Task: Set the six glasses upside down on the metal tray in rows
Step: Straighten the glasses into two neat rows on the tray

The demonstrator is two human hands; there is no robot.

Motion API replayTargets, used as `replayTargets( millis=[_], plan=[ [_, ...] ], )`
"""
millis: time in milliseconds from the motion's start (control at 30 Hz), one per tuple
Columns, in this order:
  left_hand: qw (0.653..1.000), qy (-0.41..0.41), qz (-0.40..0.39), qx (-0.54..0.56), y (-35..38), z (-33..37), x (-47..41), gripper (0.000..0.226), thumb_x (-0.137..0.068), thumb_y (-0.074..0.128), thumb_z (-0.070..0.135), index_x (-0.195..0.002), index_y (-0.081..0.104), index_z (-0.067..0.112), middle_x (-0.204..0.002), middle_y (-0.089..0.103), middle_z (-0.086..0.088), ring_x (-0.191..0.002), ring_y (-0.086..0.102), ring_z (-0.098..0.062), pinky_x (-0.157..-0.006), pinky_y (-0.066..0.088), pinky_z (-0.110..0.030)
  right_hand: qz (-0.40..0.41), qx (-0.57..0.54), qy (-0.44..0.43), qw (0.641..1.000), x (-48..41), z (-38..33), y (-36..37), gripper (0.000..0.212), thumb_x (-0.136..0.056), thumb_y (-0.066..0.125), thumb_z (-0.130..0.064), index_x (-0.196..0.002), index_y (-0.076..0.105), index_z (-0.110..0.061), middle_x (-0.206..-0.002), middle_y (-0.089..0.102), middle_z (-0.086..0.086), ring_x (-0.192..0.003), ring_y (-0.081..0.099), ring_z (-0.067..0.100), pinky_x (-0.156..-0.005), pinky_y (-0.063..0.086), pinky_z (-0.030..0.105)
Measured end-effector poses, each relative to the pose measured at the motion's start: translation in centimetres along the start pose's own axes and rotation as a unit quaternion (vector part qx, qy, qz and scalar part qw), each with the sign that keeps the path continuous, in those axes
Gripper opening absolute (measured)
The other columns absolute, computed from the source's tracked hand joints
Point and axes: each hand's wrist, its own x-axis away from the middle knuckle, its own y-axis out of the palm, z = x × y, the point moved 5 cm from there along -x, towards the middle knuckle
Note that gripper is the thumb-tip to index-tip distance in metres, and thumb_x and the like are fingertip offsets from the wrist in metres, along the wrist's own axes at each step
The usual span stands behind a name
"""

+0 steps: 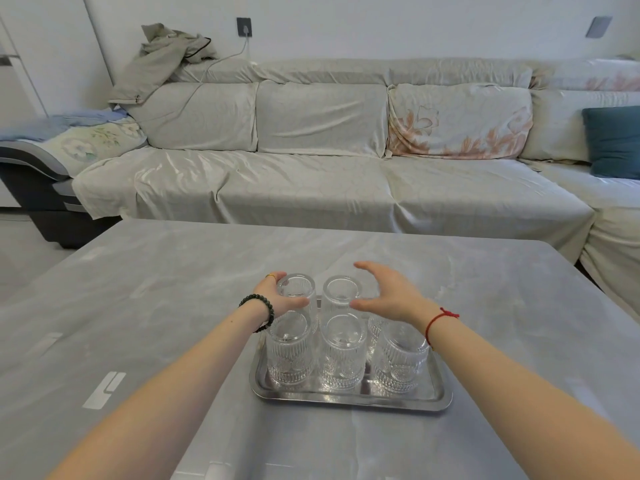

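Nearest us, three glasses (341, 351) stand upside down along the metal tray's (349, 400) near edge, three behind. Our left hand (277, 299) wraps the far-left glass (297, 292); our right hand (388, 292) hovers open. Ribbed glass is fragile, slippery: we hold the sides.

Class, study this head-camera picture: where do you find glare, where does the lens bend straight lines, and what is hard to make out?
Head view: glare streaks the shiny rectangular metal tray and the grey glossy table; the wide lens bows the table's far edge and the beige covered sofa; the clear ribbed glasses blend together, and the right hand largely hides the far-right one.
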Motion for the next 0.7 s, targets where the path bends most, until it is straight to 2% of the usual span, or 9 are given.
replayTargets(
  millis=[133, 300, 400, 567, 633, 700],
  plan=[
    [1.000, 0.003, -0.005, 0.004, 0.1, -0.1, -0.1, 0.084, -0.065, 0.077, 0.033, -0.133, 0.031, 0.015, -0.138, 0.042, -0.007, -0.121, 0.046, -0.024, -0.102, 0.039, -0.037, -0.055, 0.034, -0.001, 0.998, -1.3, -1.1, 1.6, 0.070, -0.078, 0.064, -0.039, -0.136, 0.032, -0.017, -0.144, 0.040, 0.003, -0.131, 0.037, 0.022, -0.111, 0.027, 0.043],
    [1.000, 0.018, -0.011, 0.021, 0.3, -0.3, 0.1, 0.088, -0.066, 0.076, 0.035, -0.136, 0.026, 0.015, -0.143, 0.037, -0.006, -0.126, 0.041, -0.024, -0.106, 0.037, -0.040, -0.033, 0.010, 0.011, 0.999, -1.6, -0.7, 1.5, 0.071, -0.073, 0.069, -0.039, -0.133, 0.038, -0.017, -0.137, 0.048, 0.004, -0.126, 0.043, 0.021, -0.109, 0.031, 0.040],
    [0.998, 0.028, -0.015, 0.062, 0.4, -0.6, 0.6, 0.094, -0.068, 0.072, 0.041, -0.140, 0.018, 0.013, -0.150, 0.025, -0.004, -0.133, 0.033, -0.022, -0.109, 0.033, -0.040, -0.029, -0.004, 0.012, 0.999, -1.4, -0.5, 1.5, 0.073, -0.073, 0.070, -0.041, -0.133, 0.037, -0.018, -0.137, 0.048, 0.004, -0.125, 0.043, 0.021, -0.108, 0.031, 0.040],
    [0.994, 0.046, -0.028, 0.098, -0.4, -2.3, 2.3, 0.091, -0.073, 0.063, 0.049, -0.141, 0.014, 0.015, -0.152, 0.021, -0.001, -0.136, 0.026, -0.019, -0.109, 0.029, -0.039, 0.026, -0.120, 0.064, 0.990, -0.4, 2.4, -1.2, 0.065, -0.077, 0.064, -0.043, -0.133, 0.039, -0.021, -0.141, 0.042, 0.003, -0.127, 0.040, 0.020, -0.103, 0.030, 0.031],
    [0.993, 0.056, -0.045, 0.099, -0.5, -3.6, 3.2, 0.091, -0.071, 0.064, 0.047, -0.141, 0.013, 0.016, -0.152, 0.021, 0.000, -0.136, 0.025, -0.017, -0.109, 0.028, -0.037, 0.032, -0.145, 0.101, 0.984, 0.7, 4.7, -1.9, 0.065, -0.077, 0.065, -0.042, -0.133, 0.038, -0.023, -0.143, 0.040, 0.004, -0.129, 0.036, 0.021, -0.106, 0.029, 0.037],
    [0.991, 0.060, -0.072, 0.099, -0.2, -4.9, 4.3, 0.106, -0.060, 0.070, 0.050, -0.141, 0.011, 0.016, -0.151, 0.019, 0.004, -0.136, 0.024, -0.013, -0.111, 0.027, -0.036, 0.016, -0.165, 0.135, 0.977, 1.9, 6.5, -1.8, 0.070, -0.074, 0.068, -0.042, -0.133, 0.036, -0.024, -0.144, 0.037, 0.004, -0.131, 0.034, 0.023, -0.108, 0.032, 0.044]
  ],
)
